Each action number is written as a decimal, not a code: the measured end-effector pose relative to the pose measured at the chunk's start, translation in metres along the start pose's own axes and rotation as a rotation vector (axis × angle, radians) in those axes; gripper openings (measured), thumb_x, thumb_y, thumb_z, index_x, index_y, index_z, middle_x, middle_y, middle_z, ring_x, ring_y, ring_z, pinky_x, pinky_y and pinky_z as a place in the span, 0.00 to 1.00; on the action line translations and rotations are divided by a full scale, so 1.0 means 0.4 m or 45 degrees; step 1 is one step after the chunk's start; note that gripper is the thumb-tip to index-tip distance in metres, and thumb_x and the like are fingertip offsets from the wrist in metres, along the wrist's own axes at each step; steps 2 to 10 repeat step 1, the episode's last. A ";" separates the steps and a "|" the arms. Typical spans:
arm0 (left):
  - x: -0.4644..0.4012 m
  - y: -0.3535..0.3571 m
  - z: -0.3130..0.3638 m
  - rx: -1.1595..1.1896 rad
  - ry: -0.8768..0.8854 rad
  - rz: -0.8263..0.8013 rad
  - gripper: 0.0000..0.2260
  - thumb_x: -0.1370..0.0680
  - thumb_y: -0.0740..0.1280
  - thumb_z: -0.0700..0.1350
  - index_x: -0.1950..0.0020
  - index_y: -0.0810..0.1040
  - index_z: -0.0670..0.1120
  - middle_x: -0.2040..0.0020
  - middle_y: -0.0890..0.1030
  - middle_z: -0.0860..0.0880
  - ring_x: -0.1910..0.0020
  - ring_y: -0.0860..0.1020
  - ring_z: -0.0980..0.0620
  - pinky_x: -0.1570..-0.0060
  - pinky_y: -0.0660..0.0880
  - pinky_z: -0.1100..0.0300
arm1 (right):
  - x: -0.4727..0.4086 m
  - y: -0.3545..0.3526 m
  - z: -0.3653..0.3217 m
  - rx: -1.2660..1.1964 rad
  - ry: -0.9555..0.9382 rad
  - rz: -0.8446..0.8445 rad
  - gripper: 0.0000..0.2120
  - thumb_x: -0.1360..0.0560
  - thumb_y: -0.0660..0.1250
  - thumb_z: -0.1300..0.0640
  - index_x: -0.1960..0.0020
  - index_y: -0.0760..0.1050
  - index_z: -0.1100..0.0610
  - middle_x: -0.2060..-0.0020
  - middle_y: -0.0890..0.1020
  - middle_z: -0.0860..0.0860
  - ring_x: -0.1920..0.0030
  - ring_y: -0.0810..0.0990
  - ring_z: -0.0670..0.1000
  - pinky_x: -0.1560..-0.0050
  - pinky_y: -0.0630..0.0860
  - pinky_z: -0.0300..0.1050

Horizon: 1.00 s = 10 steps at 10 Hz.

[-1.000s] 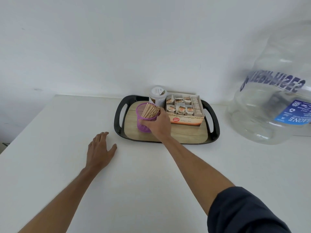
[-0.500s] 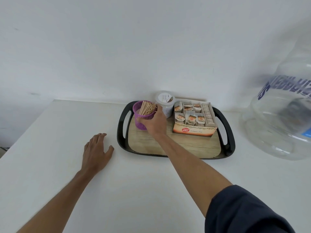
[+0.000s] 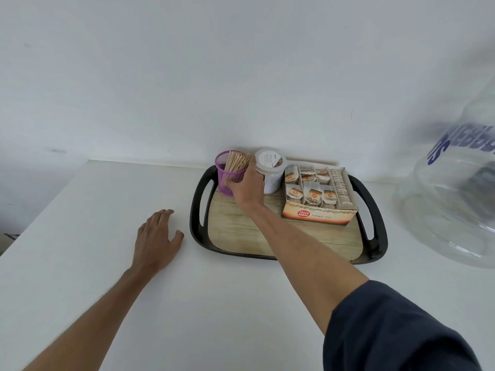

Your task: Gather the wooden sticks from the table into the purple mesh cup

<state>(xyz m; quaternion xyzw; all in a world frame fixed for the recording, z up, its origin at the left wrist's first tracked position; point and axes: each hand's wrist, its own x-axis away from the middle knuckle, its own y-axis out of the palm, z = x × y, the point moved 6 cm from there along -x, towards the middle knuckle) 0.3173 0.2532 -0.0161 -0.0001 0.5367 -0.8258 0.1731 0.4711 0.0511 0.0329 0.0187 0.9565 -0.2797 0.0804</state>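
Sticks: we list a bundle of pale wooden sticks (image 3: 236, 162), standing and leaning right, in the purple mesh cup (image 3: 229, 174).
Cup: far left corner of the black-handled, wood-patterned tray (image 3: 284, 236), just beside the white lidded tub (image 3: 270, 170).
Right hand (image 3: 247, 187): fingers curled round the cup's side.
Left hand (image 3: 158, 236): flat, fingers relaxed, on the white surface (image 3: 80, 236).
Risk: we judge a hurried release could tip the top-heavy cup, spilling sticks.
Risk: knuckles may nudge the tub.
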 end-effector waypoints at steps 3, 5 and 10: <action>0.001 -0.011 0.001 0.001 -0.008 0.008 0.23 0.25 0.68 0.42 0.31 0.71 0.41 0.33 0.74 0.42 0.33 0.71 0.41 0.34 0.65 0.46 | 0.024 -0.017 -0.009 0.017 0.032 0.017 0.51 0.32 0.77 0.57 0.21 0.48 0.54 0.40 0.81 0.55 0.40 0.79 0.56 0.40 0.77 0.52; 0.001 -0.011 0.001 0.001 -0.008 0.008 0.23 0.25 0.68 0.42 0.31 0.71 0.41 0.33 0.74 0.42 0.33 0.71 0.41 0.34 0.65 0.46 | 0.024 -0.017 -0.009 0.017 0.032 0.017 0.51 0.32 0.77 0.57 0.21 0.48 0.54 0.40 0.81 0.55 0.40 0.79 0.56 0.40 0.77 0.52; 0.001 -0.011 0.001 0.001 -0.008 0.008 0.23 0.25 0.68 0.42 0.31 0.71 0.41 0.33 0.74 0.42 0.33 0.71 0.41 0.34 0.65 0.46 | 0.024 -0.017 -0.009 0.017 0.032 0.017 0.51 0.32 0.77 0.57 0.21 0.48 0.54 0.40 0.81 0.55 0.40 0.79 0.56 0.40 0.77 0.52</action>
